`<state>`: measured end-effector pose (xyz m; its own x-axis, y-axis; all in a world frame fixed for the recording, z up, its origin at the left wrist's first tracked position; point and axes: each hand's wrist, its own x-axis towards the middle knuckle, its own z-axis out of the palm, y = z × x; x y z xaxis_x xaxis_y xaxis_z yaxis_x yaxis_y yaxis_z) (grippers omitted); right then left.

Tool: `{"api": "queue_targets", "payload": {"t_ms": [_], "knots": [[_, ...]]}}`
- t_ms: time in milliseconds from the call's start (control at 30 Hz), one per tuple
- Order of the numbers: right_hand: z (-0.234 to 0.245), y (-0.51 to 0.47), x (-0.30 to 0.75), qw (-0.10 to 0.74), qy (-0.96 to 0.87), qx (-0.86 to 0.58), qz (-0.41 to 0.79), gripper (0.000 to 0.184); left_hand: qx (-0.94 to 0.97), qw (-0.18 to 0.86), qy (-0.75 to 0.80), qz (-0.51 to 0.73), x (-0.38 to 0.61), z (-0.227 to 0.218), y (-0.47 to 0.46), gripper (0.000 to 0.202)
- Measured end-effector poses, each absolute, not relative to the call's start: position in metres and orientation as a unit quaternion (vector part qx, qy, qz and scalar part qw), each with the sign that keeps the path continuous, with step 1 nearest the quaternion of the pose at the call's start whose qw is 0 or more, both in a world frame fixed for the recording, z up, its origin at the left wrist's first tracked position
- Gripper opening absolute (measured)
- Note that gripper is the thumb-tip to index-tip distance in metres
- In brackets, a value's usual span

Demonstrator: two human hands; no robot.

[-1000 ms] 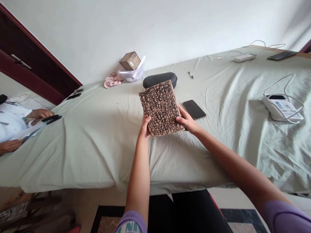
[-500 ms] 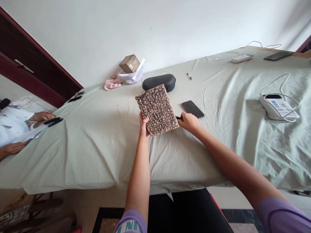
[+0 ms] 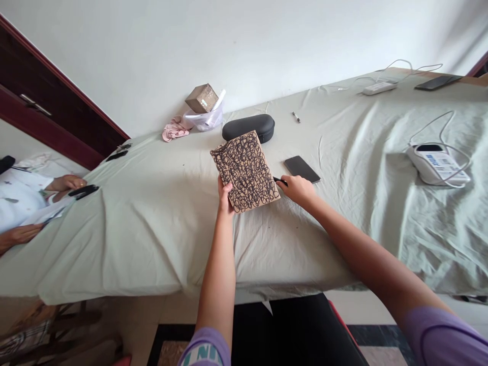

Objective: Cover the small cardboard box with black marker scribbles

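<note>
My left hand (image 3: 225, 197) is closed on the lower left edge of a brown cardboard piece (image 3: 247, 170), its thumb on the front face. Black looping scribbles cover that face. The cardboard is held up at a tilt over the table. In my right hand (image 3: 299, 189) is a slim black marker (image 3: 281, 181), pointing left, with its tip at the right edge of the cardboard. Whether the tip touches the face, I cannot tell. A dark phone (image 3: 302, 169) lies just beyond my right hand. Behind the cardboard sits a black zip case (image 3: 249, 128), partly covered by it.
Pale green cloth (image 3: 152, 218) covers the table. A small box (image 3: 203, 98) rests on a plastic bag beside pink cloth (image 3: 176, 129). A marker cap or short pen (image 3: 296, 117) lies farther back. At right is a white corded device (image 3: 438, 162). Another person's hands (image 3: 68, 183) are at left.
The marker has moved slightly up and left along the cardboard's right edge, its angle now sloping more. My left hand and the cardboard stay almost the same.
</note>
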<state>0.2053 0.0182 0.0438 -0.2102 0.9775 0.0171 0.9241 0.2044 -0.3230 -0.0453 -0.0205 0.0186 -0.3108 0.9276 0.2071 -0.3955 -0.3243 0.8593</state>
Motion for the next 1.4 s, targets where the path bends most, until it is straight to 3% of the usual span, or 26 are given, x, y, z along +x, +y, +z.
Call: {"api": "queue_targets", "payload": {"t_ms": [233, 433, 533, 600, 700, 767, 900, 1100, 1300, 1400], "knots": [[0.061, 0.012, 0.206, 0.082, -0.712, -0.688, 0.114, 0.07, 0.388, 0.461, 0.342, 0.721, -0.043, 0.019, -0.022, 0.081], [0.089, -0.005, 0.22, -0.008, -0.721, -0.684, 0.107, 0.065, 0.386, 0.458, 0.354, 0.719, -0.04, 0.024, -0.024, 0.084], [0.096, -0.003, 0.238, -0.004, -0.754, -0.628, 0.194, 0.075, 0.392, 0.449, 0.35, 0.723, -0.04, 0.023, -0.023, 0.083], [0.103, 0.004, 0.248, 0.065, -0.75, -0.572, 0.325, 0.072, 0.396, 0.447, 0.347, 0.723, -0.04, 0.022, -0.023, 0.082], [0.122, 0.013, 0.25, 0.294, -0.692, -0.434, 0.496, 0.036, 0.401, 0.449, 0.345, 0.72, -0.042, 0.018, -0.022, 0.082], [0.141, 0.016, 0.24, 0.434, -0.641, -0.311, 0.551, 0.025, 0.403, 0.45, 0.341, 0.72, -0.043, 0.015, -0.02, 0.083], [0.177, 0.019, 0.196, 0.568, -0.607, -0.146, 0.536, 0.044, 0.414, 0.454, 0.337, 0.713, -0.047, 0.006, -0.013, 0.087], [0.163, 0.031, 0.125, 0.66, -0.657, -0.164, 0.327, 0.032, 0.447, 0.41, 0.342, 0.717, -0.047, -0.013, 0.001, 0.105], [0.139, 0.036, 0.113, 0.654, -0.709, -0.22, 0.144, 0.017, 0.462, 0.383, 0.334, 0.727, -0.04, -0.017, 0.003, 0.108], [0.138, 0.038, 0.114, 0.663, -0.693, -0.258, 0.118, 0.012, 0.453, 0.386, 0.335, 0.731, -0.038, -0.015, 0.001, 0.104]]}}
